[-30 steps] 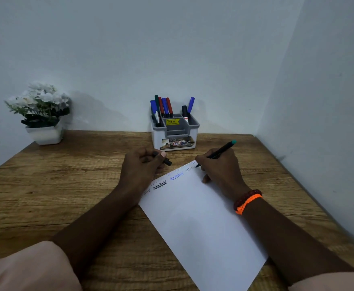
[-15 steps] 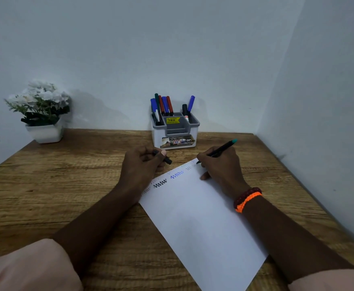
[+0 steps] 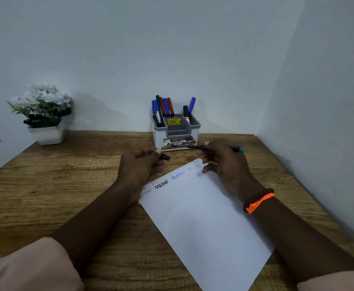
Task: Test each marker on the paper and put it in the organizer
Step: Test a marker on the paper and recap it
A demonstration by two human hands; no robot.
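Observation:
A white sheet of paper (image 3: 203, 217) lies tilted on the wooden desk (image 3: 56, 196), with several zigzag test marks along its upper edge. My right hand (image 3: 224, 162) grips a thin black marker with a teal end (image 3: 238, 149), held level above the paper's top corner, tip pointing left. My left hand (image 3: 139, 164) pinches a black cap (image 3: 165, 157) just left of the paper. The grey and white organizer (image 3: 177, 135) stands at the back against the wall, holding several blue, red, green and black markers.
A white pot of white flowers (image 3: 43, 114) sits at the desk's back left. Walls close off the back and the right side. The desk's right edge runs along the right wall.
My right hand has lifted the marker's tip off the paper and turned the marker level, its tip toward the cap in my left hand. My left hand stayed in place.

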